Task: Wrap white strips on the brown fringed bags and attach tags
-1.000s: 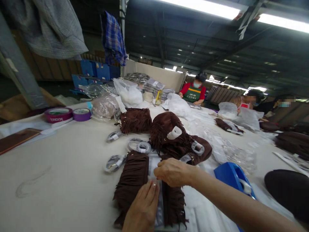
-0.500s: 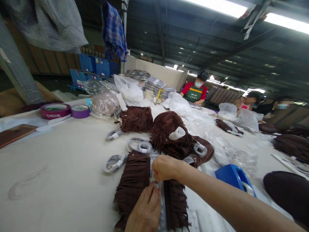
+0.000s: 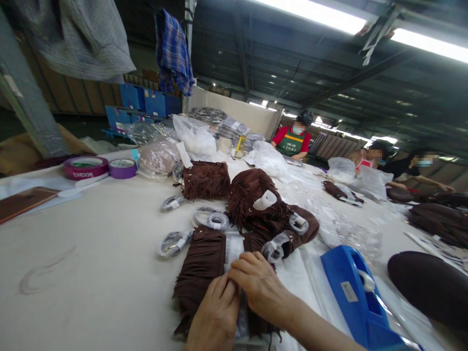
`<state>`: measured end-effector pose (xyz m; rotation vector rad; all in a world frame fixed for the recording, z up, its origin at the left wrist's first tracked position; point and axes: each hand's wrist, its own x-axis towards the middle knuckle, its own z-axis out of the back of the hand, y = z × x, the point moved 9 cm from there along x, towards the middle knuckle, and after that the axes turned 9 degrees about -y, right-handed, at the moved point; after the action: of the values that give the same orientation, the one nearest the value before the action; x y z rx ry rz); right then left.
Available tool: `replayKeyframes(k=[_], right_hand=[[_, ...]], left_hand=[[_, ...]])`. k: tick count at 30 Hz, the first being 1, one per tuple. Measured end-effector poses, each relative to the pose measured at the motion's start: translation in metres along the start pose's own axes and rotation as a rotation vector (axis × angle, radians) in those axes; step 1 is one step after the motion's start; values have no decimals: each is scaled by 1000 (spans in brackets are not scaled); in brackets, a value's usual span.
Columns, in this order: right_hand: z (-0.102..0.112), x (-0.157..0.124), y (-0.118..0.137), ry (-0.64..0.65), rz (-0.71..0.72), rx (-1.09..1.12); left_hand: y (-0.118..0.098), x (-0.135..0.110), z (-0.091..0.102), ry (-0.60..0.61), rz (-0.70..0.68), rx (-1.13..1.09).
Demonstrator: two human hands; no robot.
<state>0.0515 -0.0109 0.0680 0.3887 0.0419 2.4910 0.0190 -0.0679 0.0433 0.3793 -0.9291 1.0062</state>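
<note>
A brown fringed bag (image 3: 199, 273) lies flat on the table right in front of me, with a clear plastic strip (image 3: 233, 251) running down its middle. My left hand (image 3: 215, 317) rests on the bag's near end, fingers together and pressing down. My right hand (image 3: 261, 285) lies over the strip beside it, fingers curled and pinching at the plastic and fringe. What the fingertips grip is hidden under both hands.
More brown fringed bags (image 3: 256, 202) and wrapped coils (image 3: 171, 243) lie beyond. A blue tape dispenser (image 3: 356, 297) stands at my right. Tape rolls (image 3: 86, 167) sit far left. Clear plastic bags (image 3: 340, 229) cover the right side, where other people work.
My right hand has drawn back toward me along the strip and now meets my left hand. The view has shifted, bringing the blue dispenser closer.
</note>
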Motion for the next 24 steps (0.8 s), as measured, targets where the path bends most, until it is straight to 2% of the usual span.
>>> replayKeyframes(k=[4, 6, 9, 12, 15, 19, 22, 24], right_hand=[[-12, -23, 4, -196, 19, 71], [-16, -27, 3, -199, 35, 95], [-20, -31, 5, -137, 47, 165], [-11, -37, 6, -176, 21, 278], [11, -46, -3, -345, -40, 282], [46, -60, -40, -575, -203, -27], [64, -63, -89, -636, -415, -177], [74, -64, -130, -622, -625, -238]], left_hand=[[4, -8, 1, -65, 0, 34], [8, -13, 2, -107, -7, 94], [9, -11, 7, -155, -39, 165], [3, -5, 6, -86, -130, 170], [1, -4, 2, -9, -170, 170], [11, -9, -5, 28, -153, 175], [9, -11, -6, -39, -262, 207], [7, -9, -6, -65, -295, 249]])
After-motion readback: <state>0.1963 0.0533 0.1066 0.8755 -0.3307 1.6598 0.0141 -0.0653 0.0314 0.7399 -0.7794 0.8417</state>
